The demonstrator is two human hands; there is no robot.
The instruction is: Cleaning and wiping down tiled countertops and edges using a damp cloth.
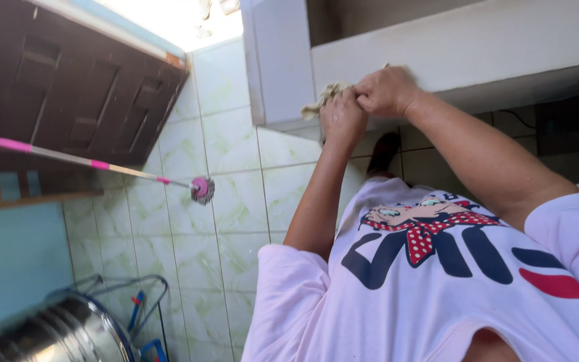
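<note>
Fingers of both hands are clenched on 1 crumpled beige cloth: the left hand grips it from below, and the right hand closes over it from above, knuckles touching the left. The cloth sits bunched between the 2 fists, against the edge of the white concrete counter. A pink-and-white mop lies on the green tiled floor, well apart from the hands, near a dark wooden door.
</note>
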